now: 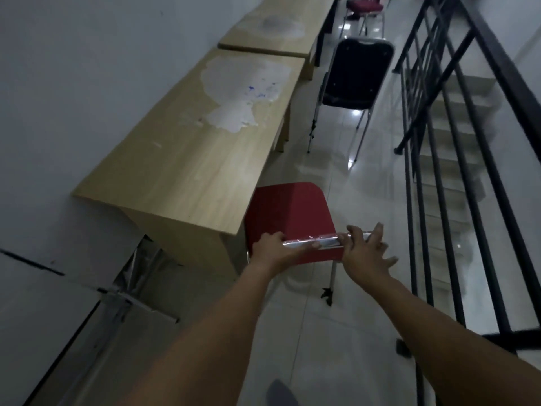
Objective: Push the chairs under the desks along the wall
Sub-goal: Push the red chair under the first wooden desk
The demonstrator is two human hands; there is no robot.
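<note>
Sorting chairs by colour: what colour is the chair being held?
Red chair, clearest in the head view, the only one.

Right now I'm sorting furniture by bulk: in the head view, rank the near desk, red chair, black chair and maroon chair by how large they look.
1. near desk
2. red chair
3. black chair, though farther away, so true size against the red one is unsure
4. maroon chair, far and cropped

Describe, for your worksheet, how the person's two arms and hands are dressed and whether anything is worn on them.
Both forearms are bare as far as the picture shows: no sleeves reach into view. The left hand and the right hand wear no gloves. No watch, bracelet or ring can be seen on either wrist or hand, though the light is dim and the right hand's fingers are slightly blurred.
</note>
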